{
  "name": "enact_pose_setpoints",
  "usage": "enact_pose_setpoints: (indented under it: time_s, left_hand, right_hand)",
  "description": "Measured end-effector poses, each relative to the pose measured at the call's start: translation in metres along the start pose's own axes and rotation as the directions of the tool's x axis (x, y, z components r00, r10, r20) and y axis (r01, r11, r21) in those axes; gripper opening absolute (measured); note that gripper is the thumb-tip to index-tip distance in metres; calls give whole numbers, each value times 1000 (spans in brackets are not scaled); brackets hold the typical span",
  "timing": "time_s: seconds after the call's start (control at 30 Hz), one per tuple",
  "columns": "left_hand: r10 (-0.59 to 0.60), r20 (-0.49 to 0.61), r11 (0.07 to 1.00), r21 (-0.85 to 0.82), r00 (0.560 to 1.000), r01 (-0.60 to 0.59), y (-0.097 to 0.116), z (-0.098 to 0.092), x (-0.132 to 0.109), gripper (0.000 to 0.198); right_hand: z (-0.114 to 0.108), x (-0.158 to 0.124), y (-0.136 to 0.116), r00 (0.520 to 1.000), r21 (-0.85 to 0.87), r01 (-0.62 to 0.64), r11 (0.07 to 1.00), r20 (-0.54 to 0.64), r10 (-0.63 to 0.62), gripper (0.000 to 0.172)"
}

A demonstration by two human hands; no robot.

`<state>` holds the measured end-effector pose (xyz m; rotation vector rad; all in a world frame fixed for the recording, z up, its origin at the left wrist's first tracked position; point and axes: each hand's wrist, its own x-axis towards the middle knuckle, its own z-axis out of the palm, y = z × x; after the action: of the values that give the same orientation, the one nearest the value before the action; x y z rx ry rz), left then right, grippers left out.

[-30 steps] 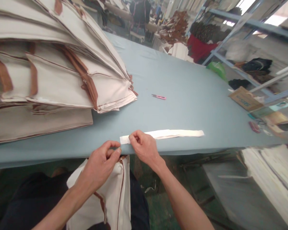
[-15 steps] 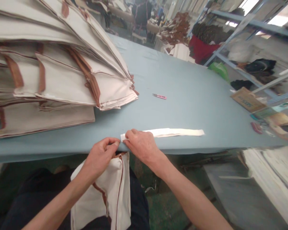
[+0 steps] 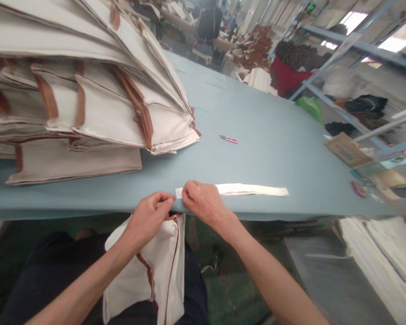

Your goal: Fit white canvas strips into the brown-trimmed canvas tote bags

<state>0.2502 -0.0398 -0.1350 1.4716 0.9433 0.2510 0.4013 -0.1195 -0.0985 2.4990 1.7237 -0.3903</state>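
A stack of narrow white strips (image 3: 252, 189) lies lengthwise near the table's front edge. My right hand (image 3: 203, 201) is over its left part with the fingers curled in and closed on the strips; their fingertips are mostly hidden. A short white end pokes out to the left of it. My left hand (image 3: 154, 214) is closed in a pinch just left of that end, at the table edge. What it pinches is too small to make out. Below it, an off-white fabric bag (image 3: 171, 262) with brown trim rests on my lap, its top edge against the table.
Off-white fabric bags with brown trim (image 3: 108, 122) are piled on the left of the blue-grey table (image 3: 257, 135). Small pink-handled thread snips (image 3: 228, 139) lie beyond the strips. A cardboard box (image 3: 348, 149) and metal shelving stand at right. A person (image 3: 206, 22) is in the background.
My right hand has shifted slightly right along the strips, baring more of their left end. My left hand keeps its pinch. The whole view has shifted a little.
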Motion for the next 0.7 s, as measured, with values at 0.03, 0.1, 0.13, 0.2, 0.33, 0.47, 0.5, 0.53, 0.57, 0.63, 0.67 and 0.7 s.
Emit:
enact_pose_setpoints:
  time_s: [0.03, 0.1, 0.13, 0.2, 0.33, 0.47, 0.5, 0.53, 0.57, 0.63, 0.67, 0.7]
  left_hand:
    - [1, 3, 1000, -4, 1000, -1, 0, 0, 0, 46]
    - [3, 8, 1000, -14, 1000, -3, -1, 0, 1, 45]
    - [5, 10, 1000, -18, 1000, -5, -1, 0, 1, 44]
    - [9, 11, 1000, -26, 1000, -9, -1, 0, 1, 42]
    - [19, 9, 999, -51, 1000, -18, -3, 0, 3, 40]
    - [21, 10, 996, -83, 1000, -20, -4, 1, 4, 42]
    - [19, 9, 996, -86, 1000, -18, -5, 1, 4, 42]
    - [17, 7, 996, -85, 1000, -16, -5, 2, 4, 43]
    - [15, 4, 997, -80, 1000, -14, -5, 2, 4, 42]
    - [13, -1, 998, -69, 1000, -13, -5, 2, 4, 40]
    - [14, -3, 998, -64, 1000, -14, -5, 2, 4, 40]
    - [16, -4, 998, -60, 1000, -16, -5, 2, 4, 39]
  right_hand:
    - [-2, -1, 1, 1000, 6, 13, 1000, 3, -13, 24]
    - [-4, -4, 2, 999, 17, 53, 998, 6, -53, 24]
    - [-5, -5, 3, 997, 20, 77, 997, 7, -77, 25]
    - [-6, -6, 4, 993, 23, 120, 992, 12, -121, 27]
    - [-6, -1, 7, 986, 27, 164, 986, 26, -165, 34]
    - [-7, 6, 10, 983, 41, 174, 984, 45, -176, 30]
    - [-7, 8, 10, 984, 47, 171, 984, 47, -173, 27]
    - [-6, 9, 10, 985, 54, 162, 985, 46, -164, 26]
    - [-5, 11, 9, 988, 64, 148, 987, 42, -151, 25]
    - [-3, 12, 7, 993, 100, 116, 988, 26, -119, 24]
    - [-1, 13, 7, 994, 127, 102, 987, 14, -104, 23]
    - [1, 13, 7, 996, 161, 89, 983, -3, -90, 22]
